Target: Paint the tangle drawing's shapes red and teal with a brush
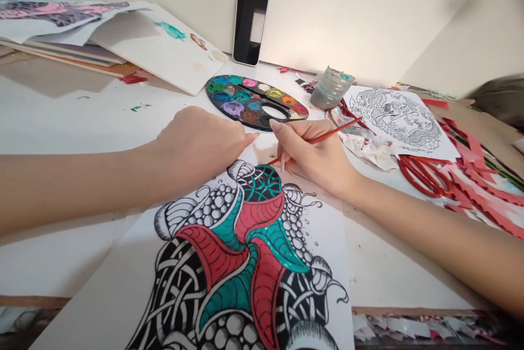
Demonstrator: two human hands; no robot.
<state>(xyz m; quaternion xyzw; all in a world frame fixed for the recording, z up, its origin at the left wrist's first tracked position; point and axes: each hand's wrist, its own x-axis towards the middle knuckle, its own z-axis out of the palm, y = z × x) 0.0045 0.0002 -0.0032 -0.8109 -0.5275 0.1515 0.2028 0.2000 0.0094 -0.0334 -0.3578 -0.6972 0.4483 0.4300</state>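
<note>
My right hand (pixel 313 156) is shut on a thin red paintbrush (pixel 323 138), whose tip points down at the top of a black-and-white patterned drawing (pixel 241 268) painted in red and glittery teal. My left hand (pixel 200 145) lies back-up beside the drawing's top edge, its fingers together and holding nothing visible. Its fingertips nearly reach my right hand. A black oval paint palette (pixel 229 100) with many colour wells sits just beyond both hands.
A smartphone (pixel 250 22) leans against the wall. Nearby are a paint-water jar (pixel 331 88), crumpled tissue (pixel 370 152), a dragon line drawing (pixel 399 119), red scissors (pixel 423 176), red paper scraps (pixel 483 189), and a stack of papers and boards (pixel 69 33).
</note>
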